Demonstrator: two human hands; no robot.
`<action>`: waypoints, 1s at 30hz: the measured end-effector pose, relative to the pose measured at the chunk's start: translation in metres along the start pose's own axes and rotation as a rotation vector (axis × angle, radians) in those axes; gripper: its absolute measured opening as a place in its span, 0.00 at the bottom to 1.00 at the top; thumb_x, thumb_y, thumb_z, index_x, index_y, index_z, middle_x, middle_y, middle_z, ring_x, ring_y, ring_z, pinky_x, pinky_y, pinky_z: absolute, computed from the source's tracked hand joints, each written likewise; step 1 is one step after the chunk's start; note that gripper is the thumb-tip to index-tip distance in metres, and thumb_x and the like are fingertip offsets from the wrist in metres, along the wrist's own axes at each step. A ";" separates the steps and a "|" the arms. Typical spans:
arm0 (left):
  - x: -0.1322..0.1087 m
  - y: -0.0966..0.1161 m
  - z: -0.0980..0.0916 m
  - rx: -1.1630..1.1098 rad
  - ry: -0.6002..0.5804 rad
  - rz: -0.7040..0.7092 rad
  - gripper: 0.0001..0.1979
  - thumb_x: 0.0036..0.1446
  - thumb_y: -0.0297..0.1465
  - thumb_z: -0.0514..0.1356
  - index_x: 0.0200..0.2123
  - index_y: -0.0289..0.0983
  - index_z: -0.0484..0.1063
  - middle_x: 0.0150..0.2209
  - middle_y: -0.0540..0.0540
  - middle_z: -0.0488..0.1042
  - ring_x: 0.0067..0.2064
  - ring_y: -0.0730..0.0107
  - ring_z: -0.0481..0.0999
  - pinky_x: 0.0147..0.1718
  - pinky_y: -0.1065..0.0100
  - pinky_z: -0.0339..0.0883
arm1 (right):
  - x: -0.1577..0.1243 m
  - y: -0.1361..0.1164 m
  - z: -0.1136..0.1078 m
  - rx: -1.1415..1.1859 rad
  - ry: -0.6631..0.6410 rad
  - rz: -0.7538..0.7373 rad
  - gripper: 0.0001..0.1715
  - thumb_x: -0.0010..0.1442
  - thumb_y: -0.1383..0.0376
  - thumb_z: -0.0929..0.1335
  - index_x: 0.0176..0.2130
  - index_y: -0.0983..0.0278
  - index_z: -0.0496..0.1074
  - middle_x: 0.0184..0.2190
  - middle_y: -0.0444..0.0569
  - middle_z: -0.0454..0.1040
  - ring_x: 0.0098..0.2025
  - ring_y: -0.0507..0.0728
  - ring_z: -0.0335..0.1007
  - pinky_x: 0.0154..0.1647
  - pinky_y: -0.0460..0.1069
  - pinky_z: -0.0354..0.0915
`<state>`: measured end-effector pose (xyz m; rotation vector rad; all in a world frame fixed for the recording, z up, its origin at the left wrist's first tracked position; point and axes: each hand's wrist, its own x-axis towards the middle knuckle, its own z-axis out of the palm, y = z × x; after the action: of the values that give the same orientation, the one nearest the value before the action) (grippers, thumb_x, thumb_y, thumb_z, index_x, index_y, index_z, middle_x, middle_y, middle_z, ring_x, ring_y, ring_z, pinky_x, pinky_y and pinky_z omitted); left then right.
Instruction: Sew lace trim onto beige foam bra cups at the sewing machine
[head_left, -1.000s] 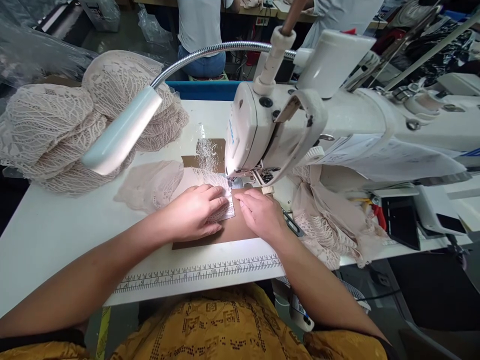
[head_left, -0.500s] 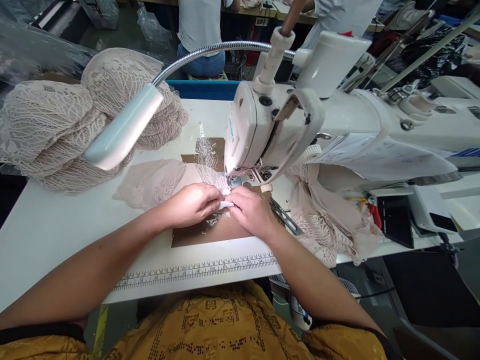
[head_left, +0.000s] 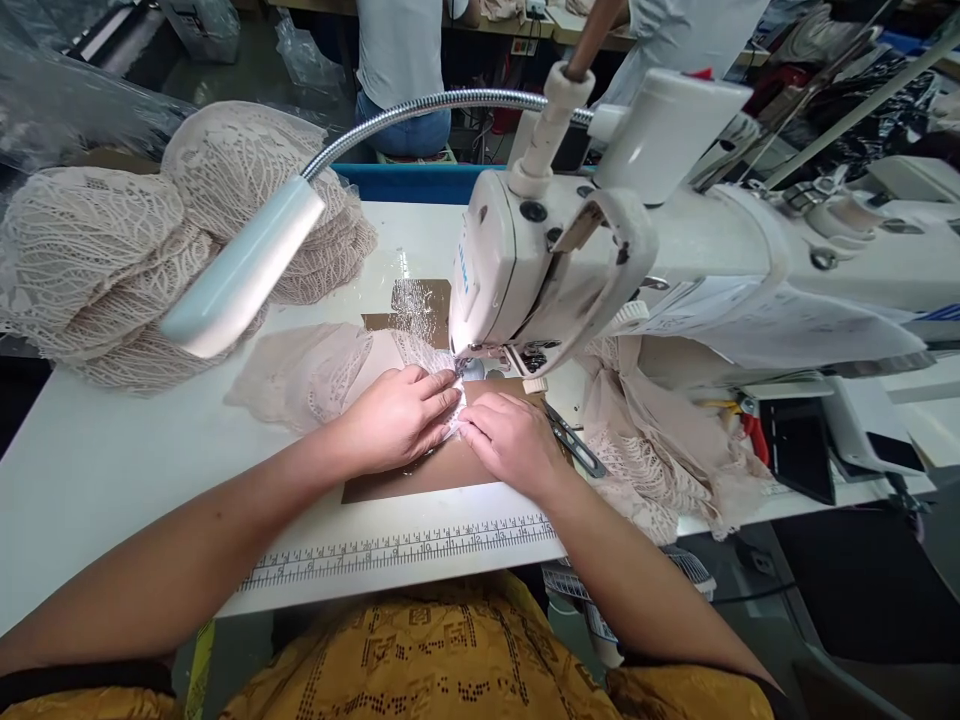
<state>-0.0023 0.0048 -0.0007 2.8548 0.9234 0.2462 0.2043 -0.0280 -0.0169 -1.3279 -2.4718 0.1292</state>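
A pale pink lace piece (head_left: 322, 372) lies under the head of the white sewing machine (head_left: 499, 270), its end at the needle area. My left hand (head_left: 401, 418) rests flat on the lace just left of the needle, fingers stretched out and pressing it down. Close by on the right, my right hand (head_left: 511, 440) pinches the near edge of the lace between thumb and fingers. Both hands' fingertips almost meet in front of the presser foot. Beneath them is a brown sheet (head_left: 420, 478) on the white table.
Stacked lace pieces (head_left: 97, 270) fill the left side, behind a lamp (head_left: 244, 265) on a bendy neck. Small thread snips (head_left: 576, 440) lie right of my right hand, beside more lace fabric (head_left: 645, 450). A printed ruler (head_left: 405, 550) runs along the front edge. A person (head_left: 400, 70) sits beyond.
My left hand has gone from a pinch to lying flat on the lace, fingers extended. The white strip held up between both hands is now laid down. My right hand has shifted slightly lower.
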 end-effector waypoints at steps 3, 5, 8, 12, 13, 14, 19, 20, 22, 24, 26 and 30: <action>0.002 -0.005 0.000 0.042 -0.011 -0.016 0.24 0.68 0.40 0.49 0.58 0.31 0.68 0.61 0.35 0.67 0.46 0.54 0.69 0.45 0.55 0.66 | -0.001 0.001 0.001 -0.006 0.025 0.005 0.14 0.66 0.64 0.64 0.37 0.61 0.78 0.30 0.47 0.75 0.34 0.54 0.67 0.38 0.48 0.59; 0.002 -0.007 -0.001 0.060 -0.014 -0.018 0.24 0.67 0.40 0.50 0.58 0.32 0.68 0.61 0.36 0.67 0.47 0.53 0.69 0.45 0.54 0.65 | -0.001 0.001 0.001 -0.003 0.029 -0.003 0.13 0.66 0.64 0.64 0.39 0.60 0.79 0.31 0.46 0.75 0.34 0.54 0.67 0.38 0.48 0.59; 0.000 -0.008 -0.005 0.065 -0.012 -0.001 0.23 0.67 0.40 0.50 0.58 0.33 0.69 0.60 0.36 0.67 0.47 0.53 0.70 0.45 0.55 0.65 | -0.002 0.002 0.000 0.003 0.036 -0.022 0.13 0.65 0.63 0.65 0.41 0.60 0.79 0.32 0.46 0.75 0.34 0.54 0.67 0.38 0.48 0.59; -0.006 -0.003 -0.010 0.039 -0.012 0.034 0.21 0.66 0.40 0.52 0.56 0.35 0.71 0.59 0.38 0.68 0.48 0.53 0.70 0.46 0.55 0.65 | -0.003 0.002 -0.001 0.048 0.048 -0.050 0.12 0.64 0.63 0.66 0.39 0.60 0.80 0.32 0.47 0.76 0.34 0.54 0.67 0.38 0.48 0.60; -0.007 -0.002 -0.011 0.035 -0.012 0.040 0.20 0.66 0.40 0.53 0.55 0.36 0.71 0.59 0.39 0.69 0.48 0.54 0.70 0.46 0.55 0.65 | -0.003 0.002 -0.002 0.070 0.048 -0.054 0.12 0.64 0.63 0.66 0.38 0.60 0.80 0.31 0.47 0.76 0.34 0.54 0.67 0.39 0.48 0.60; -0.007 -0.002 -0.011 0.032 -0.009 0.046 0.19 0.65 0.39 0.53 0.55 0.36 0.72 0.59 0.39 0.69 0.48 0.54 0.70 0.45 0.55 0.66 | -0.003 0.002 -0.002 0.101 0.043 -0.058 0.12 0.65 0.63 0.66 0.37 0.60 0.80 0.31 0.47 0.76 0.34 0.53 0.68 0.39 0.48 0.60; -0.006 -0.006 -0.004 -0.043 0.087 0.064 0.14 0.67 0.33 0.52 0.46 0.37 0.77 0.53 0.41 0.75 0.43 0.59 0.73 0.42 0.59 0.68 | -0.003 0.000 -0.007 0.301 -0.043 -0.090 0.16 0.63 0.62 0.66 0.26 0.62 0.77 0.24 0.44 0.74 0.29 0.51 0.66 0.35 0.47 0.60; -0.006 -0.007 -0.002 -0.082 0.120 0.061 0.14 0.67 0.33 0.52 0.43 0.36 0.77 0.51 0.42 0.76 0.42 0.61 0.74 0.41 0.60 0.68 | -0.003 0.000 -0.008 0.318 -0.042 -0.077 0.18 0.63 0.62 0.66 0.23 0.63 0.76 0.23 0.44 0.73 0.28 0.51 0.66 0.33 0.47 0.59; -0.005 -0.010 0.001 -0.182 0.172 0.049 0.14 0.67 0.31 0.52 0.39 0.35 0.77 0.47 0.41 0.78 0.42 0.63 0.76 0.41 0.62 0.69 | -0.003 0.000 -0.009 0.316 0.000 -0.005 0.18 0.63 0.63 0.66 0.23 0.63 0.75 0.23 0.45 0.72 0.27 0.51 0.65 0.32 0.47 0.59; -0.003 -0.012 0.002 -0.287 0.184 0.027 0.13 0.67 0.31 0.53 0.39 0.34 0.76 0.44 0.41 0.79 0.43 0.63 0.77 0.43 0.63 0.70 | -0.003 0.001 -0.008 0.263 0.059 0.107 0.12 0.63 0.65 0.66 0.29 0.63 0.76 0.26 0.45 0.74 0.28 0.51 0.66 0.31 0.46 0.59; -0.002 -0.014 0.001 -0.366 0.166 0.005 0.12 0.67 0.30 0.52 0.40 0.34 0.75 0.42 0.41 0.79 0.44 0.62 0.77 0.45 0.62 0.70 | 0.000 0.002 -0.006 0.175 0.086 0.194 0.09 0.62 0.67 0.66 0.39 0.62 0.77 0.31 0.47 0.77 0.30 0.53 0.69 0.32 0.47 0.61; 0.000 -0.015 -0.003 -0.431 0.106 -0.006 0.13 0.67 0.31 0.51 0.40 0.33 0.75 0.41 0.41 0.79 0.44 0.61 0.77 0.47 0.60 0.69 | 0.008 0.001 -0.001 0.088 0.055 0.152 0.20 0.61 0.71 0.65 0.51 0.60 0.73 0.44 0.49 0.77 0.38 0.55 0.72 0.38 0.47 0.63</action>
<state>-0.0113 0.0169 -0.0008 2.4603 0.7820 0.5295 0.2016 -0.0212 -0.0141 -1.4606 -2.2909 0.2313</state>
